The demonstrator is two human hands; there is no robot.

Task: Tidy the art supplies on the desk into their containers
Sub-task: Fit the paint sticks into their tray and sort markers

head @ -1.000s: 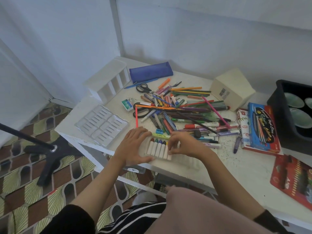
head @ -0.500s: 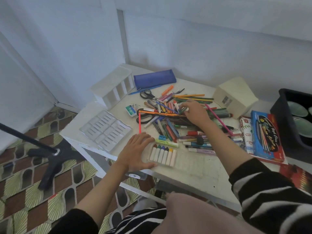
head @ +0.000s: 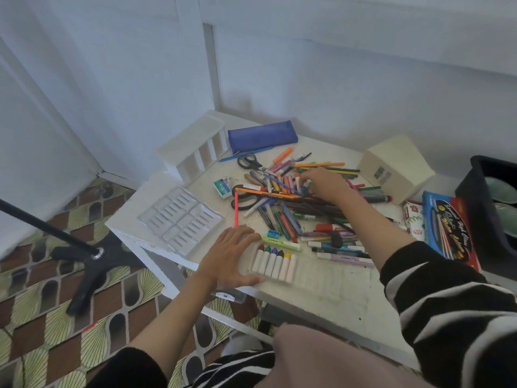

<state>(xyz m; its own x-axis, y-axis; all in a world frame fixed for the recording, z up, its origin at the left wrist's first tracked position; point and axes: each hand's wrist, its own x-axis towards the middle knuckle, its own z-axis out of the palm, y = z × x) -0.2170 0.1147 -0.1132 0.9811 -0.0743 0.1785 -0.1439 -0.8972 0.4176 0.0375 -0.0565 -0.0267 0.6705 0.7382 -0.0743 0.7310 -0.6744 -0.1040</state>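
The left hand [head: 229, 256] lies flat, fingers straight, grip open, against the 9 o'clock end of the crayon tray [head: 321, 275] at the 6 o'clock edge of the desk [head: 349, 298]. The right hand [head: 326, 184] is in the pen pile [head: 282, 218] at the tray's 12 o'clock, fingers curled; its grip state cannot be determined.
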